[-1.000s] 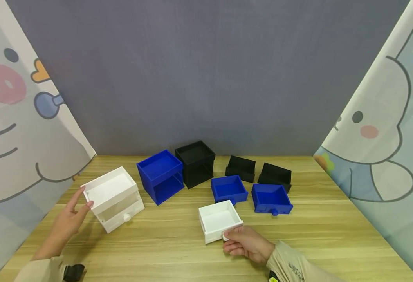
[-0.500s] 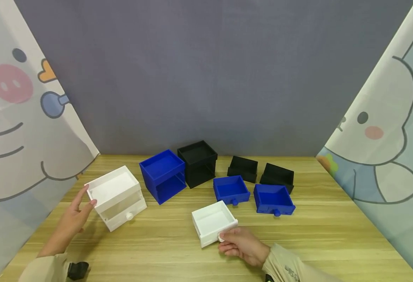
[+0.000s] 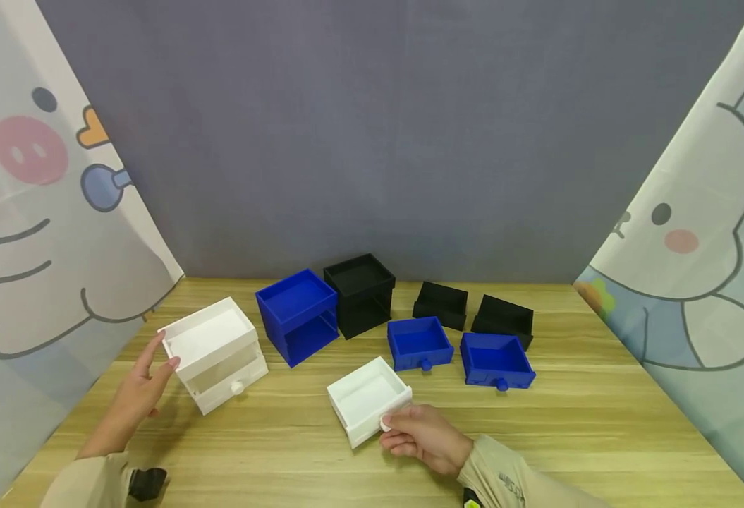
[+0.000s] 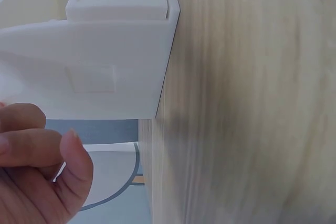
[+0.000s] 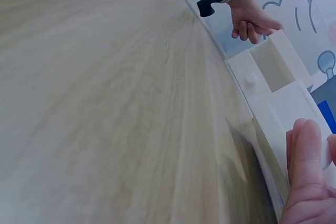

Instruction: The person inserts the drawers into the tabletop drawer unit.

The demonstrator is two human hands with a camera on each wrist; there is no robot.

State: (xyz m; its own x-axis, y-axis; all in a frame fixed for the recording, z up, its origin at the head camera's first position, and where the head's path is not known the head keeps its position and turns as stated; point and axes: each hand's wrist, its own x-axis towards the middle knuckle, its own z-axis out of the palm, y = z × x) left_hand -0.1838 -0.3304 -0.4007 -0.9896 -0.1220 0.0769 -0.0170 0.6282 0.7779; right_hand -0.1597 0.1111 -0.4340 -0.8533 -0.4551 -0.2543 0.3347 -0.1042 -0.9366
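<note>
A white drawer cabinet [image 3: 209,342] stands at the left of the table, its upper slot open and a drawer with a round knob in its lower slot. My left hand [image 3: 137,391] holds the cabinet's left side near the top with thumb and index finger; in the left wrist view, other fingers of that hand [image 4: 39,163] curl beside the white wall. Between thumb and fingers, my right hand [image 3: 425,437] pinches the knob of a loose white drawer [image 3: 368,395], slightly tilted. In the right wrist view this drawer [image 5: 291,111] overlaps the cabinet [image 5: 275,64].
Behind stand a blue cabinet [image 3: 297,300] and a black cabinet [image 3: 359,275], both with open fronts. Two blue drawers [image 3: 419,339] and two black drawers [image 3: 441,303] lie at the right of the wooden table [image 3: 568,437]. A grey cloth [image 3: 372,141] hangs at the back.
My right hand has carried the white drawer leftward, nearer the white cabinet. The left hand stays at the cabinet's side; the whole view has shifted slightly.
</note>
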